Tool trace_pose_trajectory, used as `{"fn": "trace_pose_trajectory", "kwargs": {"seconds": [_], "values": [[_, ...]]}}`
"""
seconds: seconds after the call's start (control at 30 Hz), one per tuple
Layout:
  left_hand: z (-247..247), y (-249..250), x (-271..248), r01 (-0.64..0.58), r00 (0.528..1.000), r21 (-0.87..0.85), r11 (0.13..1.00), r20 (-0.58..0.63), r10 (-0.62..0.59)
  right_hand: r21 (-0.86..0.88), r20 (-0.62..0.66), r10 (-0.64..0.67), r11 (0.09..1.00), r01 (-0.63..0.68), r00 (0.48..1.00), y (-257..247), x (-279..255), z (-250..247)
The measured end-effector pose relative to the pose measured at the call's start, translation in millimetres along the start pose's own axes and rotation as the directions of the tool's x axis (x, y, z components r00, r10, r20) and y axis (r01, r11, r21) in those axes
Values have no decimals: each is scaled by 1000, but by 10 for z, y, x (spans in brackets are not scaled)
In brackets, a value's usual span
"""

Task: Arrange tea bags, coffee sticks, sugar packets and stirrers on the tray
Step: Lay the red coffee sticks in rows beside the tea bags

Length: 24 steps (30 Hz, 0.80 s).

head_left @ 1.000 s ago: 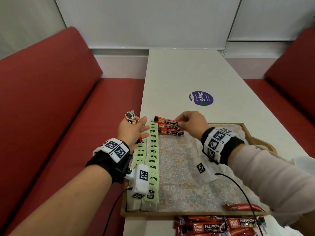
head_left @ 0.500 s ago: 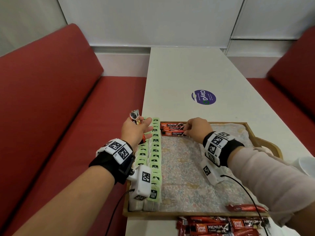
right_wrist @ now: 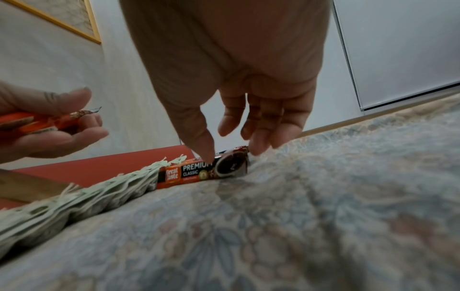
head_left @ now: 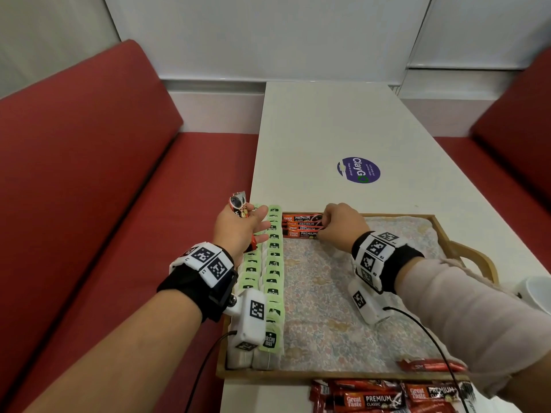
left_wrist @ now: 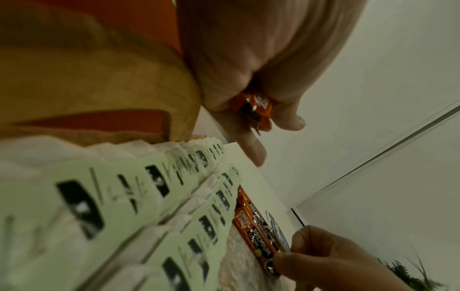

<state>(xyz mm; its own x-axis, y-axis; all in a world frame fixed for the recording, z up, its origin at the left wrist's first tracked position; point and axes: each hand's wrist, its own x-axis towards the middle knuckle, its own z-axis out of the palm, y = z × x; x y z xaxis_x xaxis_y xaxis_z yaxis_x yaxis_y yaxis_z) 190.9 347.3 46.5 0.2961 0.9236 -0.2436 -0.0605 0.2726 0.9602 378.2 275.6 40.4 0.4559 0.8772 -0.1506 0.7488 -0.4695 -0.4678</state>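
Observation:
A wooden tray (head_left: 328,374) lined with a floral cloth (right_wrist: 273,226) sits on the white table. Two rows of green-tagged tea bags (head_left: 272,263) fill its left side. Several red coffee sticks (head_left: 301,226) lie side by side at the far edge, next to the tea bags. My right hand (head_left: 323,226) is at their right end; in the right wrist view its thumb (right_wrist: 205,151) presses the nearest stick (right_wrist: 199,172) and the straight fingers touch behind the end. My left hand (head_left: 250,216) hovers over the tea bags, gripping more coffee sticks (head_left: 237,204) under its thumb (left_wrist: 286,120).
A heap of coffee sticks (head_left: 381,397) lies on the table in front of the tray, and one loose stick (head_left: 429,366) on the tray's near right. A white cup (head_left: 536,293) stands at the right. Red benches flank the table; a purple sticker (head_left: 358,170) lies beyond the tray.
My right hand has lowered a coffee stick into the row at the tray's far edge and now presses on it. The left hand has stayed in place with its sticks.

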Motion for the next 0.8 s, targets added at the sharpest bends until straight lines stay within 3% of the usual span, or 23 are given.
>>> {"fn": "trace_pose_trajectory", "kwargs": {"seconds": [0.2, 0.4, 0.53, 0.63, 0.8], "values": [[-4, 13, -3, 12, 1000, -44, 999, 14, -12, -58, 138, -59, 996, 67, 989, -40, -48, 65], [9, 18, -11, 27, 999, -76, 997, 44, -23, -33, 156, -82, 996, 89, 984, -83, -74, 14], [51, 5, -14, 19, 999, -88, 996, 35, -16, 192, 113, -211, 963, 187, 971, -290, -224, -36], [103, -14, -32, -2, 1000, -65, 998, 28, 4, 428, 186, -327, 876, 223, 927, -483, -328, -38], [159, -41, -41, -31, 999, -9, 999, 24, 32, 558, 235, -396, 803, 210, 888, -617, -384, 12]]}}
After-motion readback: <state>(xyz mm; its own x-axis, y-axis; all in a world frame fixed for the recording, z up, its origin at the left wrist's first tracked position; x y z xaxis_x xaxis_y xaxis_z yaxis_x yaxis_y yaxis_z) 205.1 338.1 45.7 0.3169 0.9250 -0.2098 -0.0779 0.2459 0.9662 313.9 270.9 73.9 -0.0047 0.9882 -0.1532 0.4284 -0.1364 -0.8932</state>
